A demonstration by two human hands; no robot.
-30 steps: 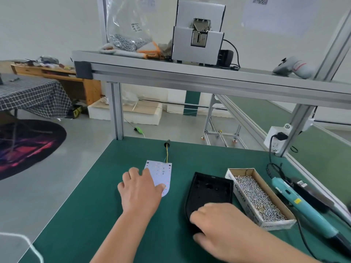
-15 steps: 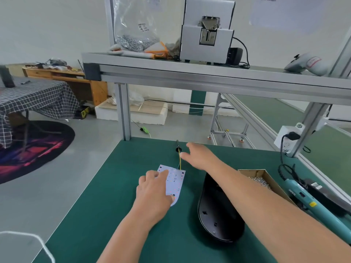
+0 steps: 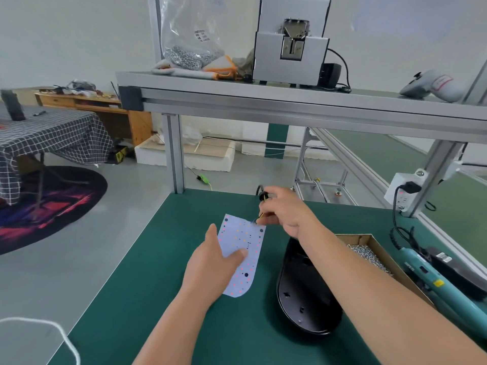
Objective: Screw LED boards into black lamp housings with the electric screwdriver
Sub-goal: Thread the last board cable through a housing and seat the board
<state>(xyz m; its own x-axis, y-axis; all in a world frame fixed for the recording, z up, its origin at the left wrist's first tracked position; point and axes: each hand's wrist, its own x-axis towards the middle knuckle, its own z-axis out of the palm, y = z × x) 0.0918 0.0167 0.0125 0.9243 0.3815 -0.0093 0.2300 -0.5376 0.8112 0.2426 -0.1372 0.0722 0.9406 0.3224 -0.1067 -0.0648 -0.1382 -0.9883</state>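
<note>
A white LED board (image 3: 246, 248) with coloured dots is lifted at a tilt over the green mat, and my left hand (image 3: 213, 262) grips its left edge, thumb on its face. My right hand (image 3: 283, 210) pinches the board's thin yellow wire and black connector (image 3: 263, 196) at the board's far end. A black lamp housing (image 3: 303, 299) lies on the mat under my right forearm, its back turned up. The teal electric screwdriver (image 3: 442, 283) lies at the right edge, away from both hands.
A cardboard box of screws (image 3: 369, 255) sits between the housing and the screwdriver. An aluminium frame post (image 3: 174, 154) stands at the mat's far left corner, with a shelf (image 3: 290, 98) above carrying a grey machine. A socket block (image 3: 403, 187) hangs at right.
My right hand left the housing, reached across and took the wire and connector. My left hand lifted the board off the mat. The housing now lies turned over.
</note>
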